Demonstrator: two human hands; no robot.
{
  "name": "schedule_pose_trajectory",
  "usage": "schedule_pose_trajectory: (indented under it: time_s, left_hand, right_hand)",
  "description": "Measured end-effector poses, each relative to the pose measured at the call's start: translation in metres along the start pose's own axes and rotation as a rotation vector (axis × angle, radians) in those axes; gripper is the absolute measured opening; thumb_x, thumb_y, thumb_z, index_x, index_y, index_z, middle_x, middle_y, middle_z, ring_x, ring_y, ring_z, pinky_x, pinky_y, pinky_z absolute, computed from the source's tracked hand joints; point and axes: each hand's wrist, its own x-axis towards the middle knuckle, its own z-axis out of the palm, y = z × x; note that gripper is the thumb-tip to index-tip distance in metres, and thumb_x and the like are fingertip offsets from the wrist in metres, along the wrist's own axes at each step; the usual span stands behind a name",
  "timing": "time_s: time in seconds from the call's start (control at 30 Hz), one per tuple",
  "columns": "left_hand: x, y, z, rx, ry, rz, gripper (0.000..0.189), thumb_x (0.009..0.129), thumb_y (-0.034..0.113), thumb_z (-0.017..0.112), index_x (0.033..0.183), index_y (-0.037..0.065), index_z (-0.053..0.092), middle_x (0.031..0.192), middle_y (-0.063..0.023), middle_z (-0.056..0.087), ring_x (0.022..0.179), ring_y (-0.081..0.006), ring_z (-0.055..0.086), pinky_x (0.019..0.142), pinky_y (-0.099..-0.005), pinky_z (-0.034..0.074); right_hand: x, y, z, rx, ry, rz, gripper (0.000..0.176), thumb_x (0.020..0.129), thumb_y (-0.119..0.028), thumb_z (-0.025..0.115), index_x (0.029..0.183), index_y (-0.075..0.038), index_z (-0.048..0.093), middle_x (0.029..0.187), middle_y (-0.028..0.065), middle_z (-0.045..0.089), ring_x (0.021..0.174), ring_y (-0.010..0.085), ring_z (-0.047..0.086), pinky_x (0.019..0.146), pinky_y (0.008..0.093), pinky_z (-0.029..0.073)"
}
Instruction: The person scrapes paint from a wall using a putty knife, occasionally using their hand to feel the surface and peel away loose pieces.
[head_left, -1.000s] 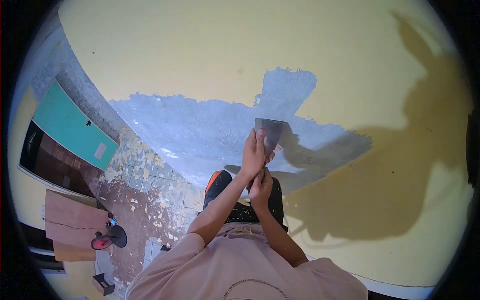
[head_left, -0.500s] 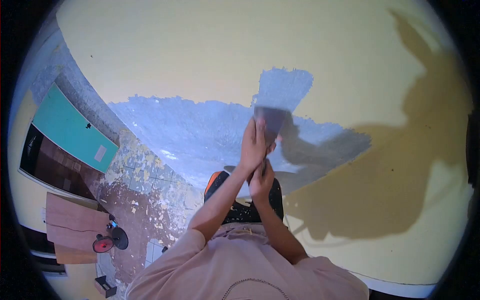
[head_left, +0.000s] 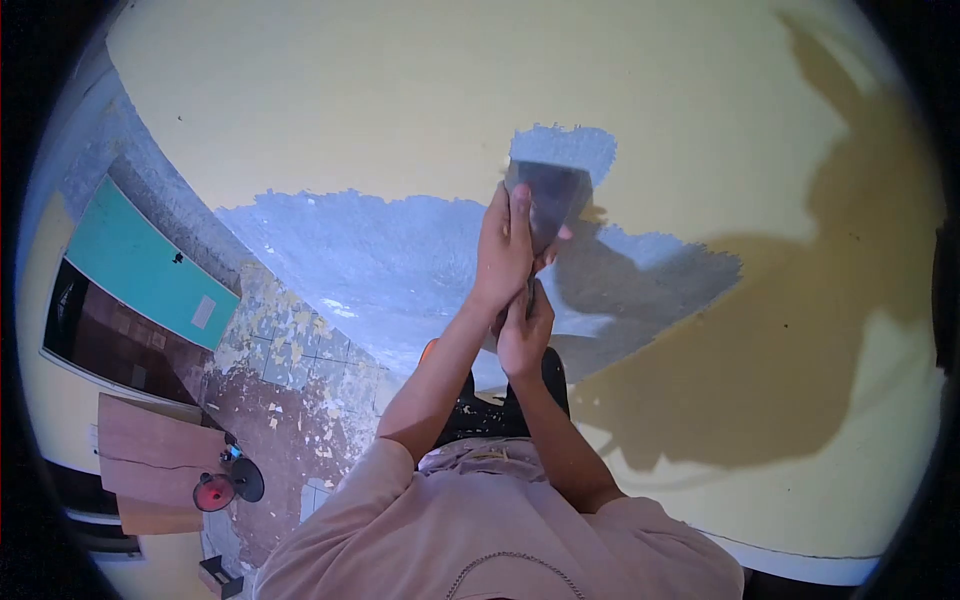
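Observation:
A wide scraper (head_left: 558, 190) with a dark flat blade lies against the wall, its broad edge toward the top of the view. My left hand (head_left: 508, 245) is closed around its upper part, thumb along the blade. Lower down, my right hand (head_left: 525, 335) wraps the handle, most of which the fingers hide. Around the blade, yellow paint (head_left: 380, 110) covers the wall above. Below it spreads a bare grey-blue patch (head_left: 390, 250) with ragged edges, and a smaller bare strip (head_left: 565, 143) shows just beyond the blade.
Paint flakes (head_left: 330, 405) litter the floor at lower left. Farther left are a teal panel (head_left: 150, 260), a brown board (head_left: 160, 445) and a fan with a red centre (head_left: 213, 492). My shadow (head_left: 760, 360) falls across the wall at right.
Both hands and the scraper have moved up the wall, away from my body. The blade now covers more of the bare strip at the top.

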Motion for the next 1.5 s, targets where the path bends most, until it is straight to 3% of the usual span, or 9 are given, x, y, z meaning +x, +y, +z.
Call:
schedule_pose_trajectory:
  time_s: [0.27,0.33,0.47,0.93,1.1,1.2,1.3,1.4,1.5]
  left_hand:
    - [-0.023,-0.045,-0.017,-0.015,0.067,-0.105,0.035,0.1,0.039,0.035,0.097,0.006,0.044,0.065,-0.0077,0.059,0.041,-0.0092,0.048,0.038,-0.0215,0.035]
    - [-0.014,-0.022,-0.009,0.009,0.086,-0.044,0.033,0.101,0.035,0.034,0.102,0.005,0.046,0.061,-0.0045,0.055,0.041,-0.0088,0.045,0.038,-0.021,0.037]
    - [0.005,0.025,0.007,-0.067,0.049,0.014,0.03,0.101,0.035,0.035,0.098,0.007,0.045,0.061,-0.0063,0.056,0.039,-0.0086,0.044,0.037,-0.0218,0.036]
    - [0.014,0.043,0.008,-0.023,-0.052,0.065,0.036,0.101,0.037,0.034,0.101,0.003,0.046,0.068,-0.0089,0.059,0.046,-0.0098,0.051,0.038,-0.0218,0.037]
    - [-0.014,-0.015,-0.014,0.042,-0.029,-0.011,0.036,0.101,0.037,0.034,0.102,0.003,0.046,0.068,-0.0083,0.059,0.046,-0.01,0.051,0.038,-0.022,0.037]
    - [-0.022,-0.027,-0.013,-0.015,0.068,-0.151,0.035,0.101,0.036,0.033,0.101,0.003,0.046,0.064,-0.0075,0.059,0.044,-0.0096,0.049,0.038,-0.0219,0.036]
    - [-0.001,0.01,-0.002,0.022,0.038,0.006,0.035,0.101,0.036,0.034,0.098,0.003,0.045,0.065,-0.0087,0.059,0.042,-0.0099,0.048,0.037,-0.0225,0.036]
    - [0.015,0.05,0.006,0.009,-0.04,0.055,0.035,0.101,0.036,0.035,0.098,0.003,0.045,0.068,-0.0091,0.06,0.046,-0.0102,0.052,0.038,-0.022,0.037]
    - [0.007,0.029,-0.001,0.041,-0.004,0.022,0.035,0.101,0.036,0.035,0.096,0.003,0.045,0.08,-0.0106,0.06,0.054,-0.012,0.058,0.039,-0.0211,0.04]
  right_hand:
    - [-0.032,0.036,-0.012,-0.066,0.005,0.119,0.025,0.1,-0.023,0.04,0.093,0.0,0.05,0.06,-0.002,0.046,0.049,0.0023,0.04,0.043,0.0202,0.03]
    - [-0.014,0.04,-0.006,-0.321,0.104,-0.271,0.025,0.1,-0.023,0.041,0.093,-0.001,0.05,0.061,-0.002,0.047,0.048,0.002,0.039,0.041,0.0206,0.029]
    - [0.009,-0.014,0.008,0.04,-0.021,0.07,0.026,0.099,-0.023,0.044,0.089,0.0,0.05,0.062,-0.0017,0.047,0.051,0.0039,0.038,0.046,0.023,0.033]
    - [0.018,-0.027,0.016,0.076,-0.029,0.061,0.028,0.1,-0.026,0.042,0.103,0.0,0.052,0.065,-0.0027,0.05,0.05,0.0013,0.041,0.043,0.0192,0.031]
    - [-0.021,0.02,0.001,-0.193,0.067,-0.087,0.031,0.099,-0.029,0.042,0.104,0.0,0.051,0.066,-0.0023,0.051,0.05,0.0012,0.041,0.041,0.0192,0.031]
    - [-0.034,0.031,-0.004,-0.023,0.062,0.217,0.032,0.099,-0.028,0.041,0.104,0.002,0.052,0.07,0.0011,0.054,0.055,0.0027,0.044,0.046,0.02,0.033]
    - [0.0,0.002,0.009,-0.178,0.069,-0.096,0.028,0.097,-0.024,0.045,0.091,0.003,0.05,0.067,0.0065,0.053,0.057,0.0115,0.05,0.053,0.0267,0.04]
    - [0.021,-0.044,0.018,0.067,-0.054,0.133,0.027,0.097,-0.023,0.044,0.091,0.003,0.05,0.066,0.0068,0.051,0.056,0.0121,0.049,0.052,0.0278,0.039]
    - [0.014,0.001,0.014,-0.06,0.011,-0.066,0.025,0.099,-0.023,0.042,0.092,-0.001,0.049,0.062,-0.0001,0.047,0.048,0.0047,0.041,0.043,0.0228,0.032]
